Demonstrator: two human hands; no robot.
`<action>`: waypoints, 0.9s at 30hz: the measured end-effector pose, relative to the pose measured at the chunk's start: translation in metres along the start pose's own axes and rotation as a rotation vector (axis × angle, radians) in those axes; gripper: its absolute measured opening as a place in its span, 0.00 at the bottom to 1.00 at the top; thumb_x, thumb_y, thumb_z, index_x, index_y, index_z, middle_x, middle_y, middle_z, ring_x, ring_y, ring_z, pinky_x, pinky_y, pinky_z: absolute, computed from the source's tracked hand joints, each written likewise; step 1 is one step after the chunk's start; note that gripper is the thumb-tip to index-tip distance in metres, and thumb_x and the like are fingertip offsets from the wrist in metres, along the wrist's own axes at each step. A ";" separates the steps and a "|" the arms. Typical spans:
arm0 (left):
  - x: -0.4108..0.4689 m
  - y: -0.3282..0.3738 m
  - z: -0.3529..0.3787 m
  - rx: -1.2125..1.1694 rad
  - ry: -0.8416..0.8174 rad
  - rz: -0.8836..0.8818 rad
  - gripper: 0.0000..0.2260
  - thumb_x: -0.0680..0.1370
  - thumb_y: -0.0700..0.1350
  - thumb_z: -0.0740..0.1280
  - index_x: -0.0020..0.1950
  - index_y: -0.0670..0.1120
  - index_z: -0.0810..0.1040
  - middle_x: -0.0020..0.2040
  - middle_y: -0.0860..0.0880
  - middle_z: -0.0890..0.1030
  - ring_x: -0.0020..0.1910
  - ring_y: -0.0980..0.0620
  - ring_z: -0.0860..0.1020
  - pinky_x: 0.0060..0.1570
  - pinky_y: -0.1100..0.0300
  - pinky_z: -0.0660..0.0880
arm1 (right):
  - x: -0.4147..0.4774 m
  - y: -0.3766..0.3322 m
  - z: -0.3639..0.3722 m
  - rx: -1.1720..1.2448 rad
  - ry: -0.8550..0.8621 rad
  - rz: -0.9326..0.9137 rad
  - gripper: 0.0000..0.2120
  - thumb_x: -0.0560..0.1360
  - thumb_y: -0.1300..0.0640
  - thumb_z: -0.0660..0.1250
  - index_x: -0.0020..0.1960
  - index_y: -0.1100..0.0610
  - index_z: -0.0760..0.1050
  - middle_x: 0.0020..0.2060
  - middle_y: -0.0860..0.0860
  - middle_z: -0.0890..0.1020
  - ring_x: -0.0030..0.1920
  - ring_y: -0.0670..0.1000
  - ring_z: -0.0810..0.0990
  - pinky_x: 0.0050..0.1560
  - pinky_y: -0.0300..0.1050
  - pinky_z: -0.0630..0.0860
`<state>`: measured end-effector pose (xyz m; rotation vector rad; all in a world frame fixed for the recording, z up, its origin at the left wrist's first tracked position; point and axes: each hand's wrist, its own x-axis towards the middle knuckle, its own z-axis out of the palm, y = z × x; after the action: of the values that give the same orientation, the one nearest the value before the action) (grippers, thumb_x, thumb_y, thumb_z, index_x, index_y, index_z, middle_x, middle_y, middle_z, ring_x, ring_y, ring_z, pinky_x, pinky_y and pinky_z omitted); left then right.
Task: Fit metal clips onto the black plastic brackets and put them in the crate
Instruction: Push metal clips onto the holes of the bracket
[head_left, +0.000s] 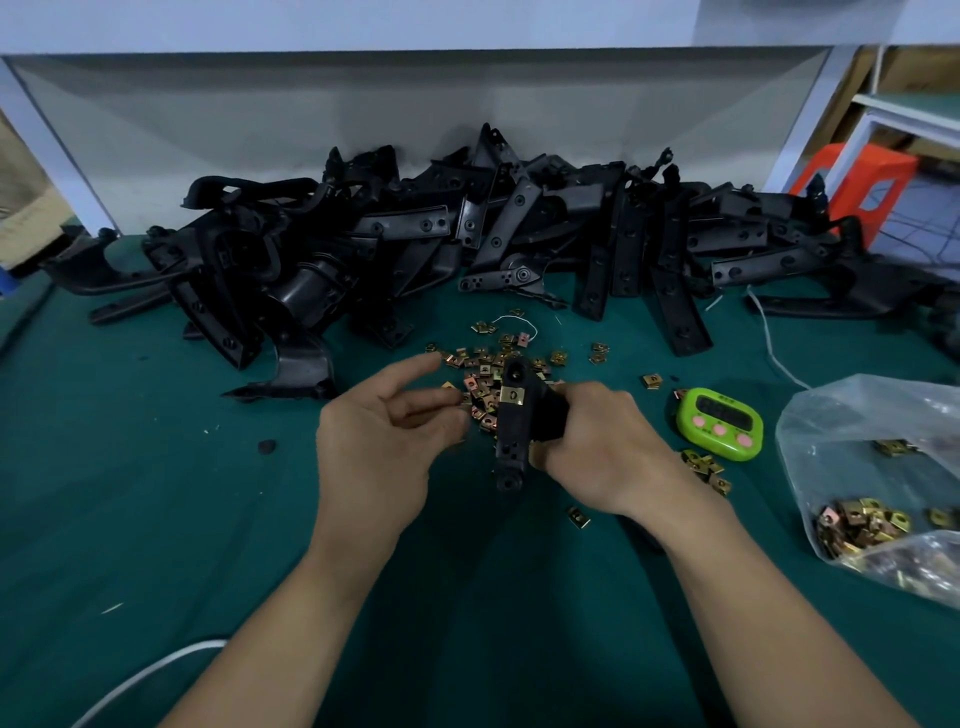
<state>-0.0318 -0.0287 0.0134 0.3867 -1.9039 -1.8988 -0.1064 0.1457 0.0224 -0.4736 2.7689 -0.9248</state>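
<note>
While right hand (597, 452) grips bracket (511, 434), clips (485, 370) — beyond

a green timer (719, 425) with pink buttons lies on the dark green table cover (156, 493); a clear plastic bag (857, 415) sits just right of it; a white cable (150, 670) crosses the near left corner; an orange stool (862, 192) stands beyond the far right; a grey panel (415, 114) backs the table

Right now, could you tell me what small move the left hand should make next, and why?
Probably pinch one of the loose clips with the left hand and bring it to the bracket. The right hand grips that bracket, which carries one fitted clip while its lower holes look bare.
</note>
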 end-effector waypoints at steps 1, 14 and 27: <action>0.001 -0.001 0.001 -0.058 -0.026 -0.031 0.19 0.73 0.29 0.74 0.56 0.51 0.83 0.43 0.48 0.88 0.42 0.53 0.86 0.41 0.64 0.81 | -0.001 -0.002 -0.001 0.031 0.026 -0.017 0.05 0.69 0.53 0.72 0.42 0.51 0.77 0.35 0.50 0.80 0.34 0.53 0.78 0.31 0.47 0.73; 0.001 -0.004 0.010 -0.195 -0.212 -0.014 0.23 0.69 0.20 0.67 0.50 0.47 0.82 0.42 0.53 0.88 0.43 0.59 0.85 0.42 0.68 0.79 | -0.012 -0.022 0.001 0.313 0.022 -0.088 0.07 0.69 0.58 0.76 0.37 0.55 0.78 0.19 0.44 0.76 0.20 0.43 0.74 0.26 0.38 0.69; 0.000 -0.005 0.004 -0.147 -0.112 -0.163 0.05 0.76 0.34 0.73 0.45 0.43 0.87 0.41 0.44 0.87 0.38 0.52 0.85 0.37 0.64 0.80 | -0.009 -0.019 -0.001 0.616 0.005 0.011 0.08 0.70 0.60 0.75 0.34 0.60 0.80 0.30 0.57 0.82 0.22 0.56 0.72 0.26 0.43 0.69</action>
<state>-0.0345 -0.0253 0.0085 0.4079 -1.8356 -2.1938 -0.0939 0.1355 0.0352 -0.3426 2.3026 -1.6781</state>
